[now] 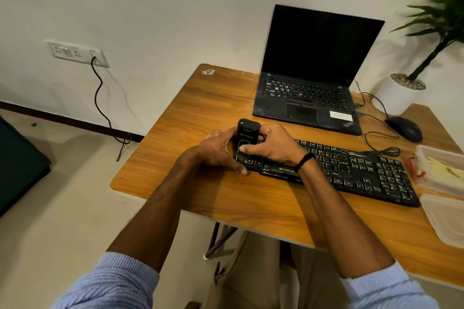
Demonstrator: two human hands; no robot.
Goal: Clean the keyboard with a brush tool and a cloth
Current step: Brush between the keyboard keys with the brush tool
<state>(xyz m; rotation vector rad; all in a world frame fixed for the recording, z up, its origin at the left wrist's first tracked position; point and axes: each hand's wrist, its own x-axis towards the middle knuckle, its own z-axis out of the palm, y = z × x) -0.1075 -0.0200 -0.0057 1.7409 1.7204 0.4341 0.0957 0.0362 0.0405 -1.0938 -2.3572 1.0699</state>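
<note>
wooden table (200, 108) against a white wall, and right at the left end of the keyboard (351, 170) both hands meet on the black brush tool (244, 132). right hand (272, 145) has it, fingers curled round the far side, thumb pinned flat on its front face, a dark band (304, 162) on that wrist. the tool stands upright, its lower end down among the leftmost keys. left hand (214, 150) sits on the other side, fingers reaching to the tool's left flank with tips hidden behind it, so whether they really clamp it i cannot tell; its thumb lies stretched along the keyboard's near left corner, touching it. the keyboard runs slantwise across the table toward the right. beyond it, an open laptop (313, 70), screen dark, and just to its right a black mouse (404, 129). at the right edge, a clear plastic tub (442, 158) with a red clip and something pale yellow inside, a second tub (447, 218) nearer the person. white plant pot (396, 98) in the corner, wall socket (77, 52) off left with a black cord (100, 98) hanging to the floor
</note>
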